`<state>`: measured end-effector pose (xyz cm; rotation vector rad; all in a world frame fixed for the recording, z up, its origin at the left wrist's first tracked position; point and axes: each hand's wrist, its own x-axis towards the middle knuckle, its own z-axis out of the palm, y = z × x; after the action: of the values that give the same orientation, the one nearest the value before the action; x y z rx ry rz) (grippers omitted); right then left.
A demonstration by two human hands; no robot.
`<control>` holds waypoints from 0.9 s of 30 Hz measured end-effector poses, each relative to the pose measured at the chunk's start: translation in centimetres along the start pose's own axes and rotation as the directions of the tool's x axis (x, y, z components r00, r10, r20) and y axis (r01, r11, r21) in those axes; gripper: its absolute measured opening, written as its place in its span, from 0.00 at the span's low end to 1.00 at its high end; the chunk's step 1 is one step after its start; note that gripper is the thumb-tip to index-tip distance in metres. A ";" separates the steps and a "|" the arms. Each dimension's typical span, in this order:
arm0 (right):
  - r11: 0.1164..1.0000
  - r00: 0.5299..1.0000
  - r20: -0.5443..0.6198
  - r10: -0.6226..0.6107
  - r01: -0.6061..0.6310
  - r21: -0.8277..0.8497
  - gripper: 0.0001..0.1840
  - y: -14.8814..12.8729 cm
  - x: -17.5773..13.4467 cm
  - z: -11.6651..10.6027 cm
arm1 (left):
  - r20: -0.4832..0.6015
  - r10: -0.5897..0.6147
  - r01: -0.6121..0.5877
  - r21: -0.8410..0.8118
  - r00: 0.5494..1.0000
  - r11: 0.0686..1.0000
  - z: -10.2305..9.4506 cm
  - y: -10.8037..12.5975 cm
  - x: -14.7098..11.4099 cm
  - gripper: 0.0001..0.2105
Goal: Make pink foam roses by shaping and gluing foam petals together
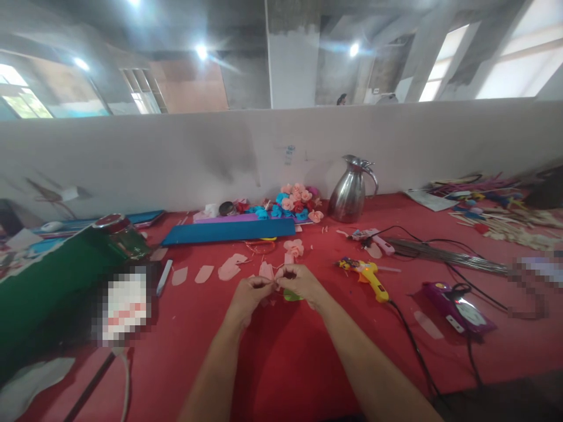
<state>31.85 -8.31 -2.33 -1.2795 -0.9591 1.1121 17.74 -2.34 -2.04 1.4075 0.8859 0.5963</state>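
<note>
My left hand (251,297) and my right hand (302,283) meet over the red table, fingertips pinched together. What they pinch is small and mostly hidden by the fingers. Pink paper (266,270) shows just behind the left fingertips; whether it is held or lies on the table I cannot tell. Under the right hand lies a light green piece (292,295). A pink paper flower (294,248) sits just beyond the hands. To the left are loose pink petal-shaped pieces (231,266), with a rounded one (204,274) beside them.
A yellow glue gun (368,278) with a black cord lies right, near a purple power box (460,308) and wire rods (448,256). Behind stand a steel jug (350,190), paper flowers (297,198) and blue sheets (229,231). A jar (121,234) stands left, by green material (57,281).
</note>
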 end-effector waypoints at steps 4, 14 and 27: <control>1.000 1.000 -0.003 -0.008 0.008 -0.016 0.05 0.3 0.1 -0.1 | -0.017 0.003 -0.003 -0.006 1.000 1.000 0.1 -0.2 0.1 0.14; 0.999 0.998 0.021 -0.052 0.053 -0.009 0.06 0.6 0.2 0.0 | -0.055 0.006 -0.009 -0.051 0.998 0.999 0.3 -0.2 -0.1 0.13; 0.997 0.999 0.024 -0.048 0.050 -0.052 0.12 0.8 0.2 -0.2 | -0.072 -0.012 0.008 -0.061 0.997 0.998 0.5 0.2 -0.3 0.11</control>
<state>32.00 -8.14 -3.15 -1.2816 -1.0377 1.0716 18.01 -2.83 -1.86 1.3333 0.9244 0.6644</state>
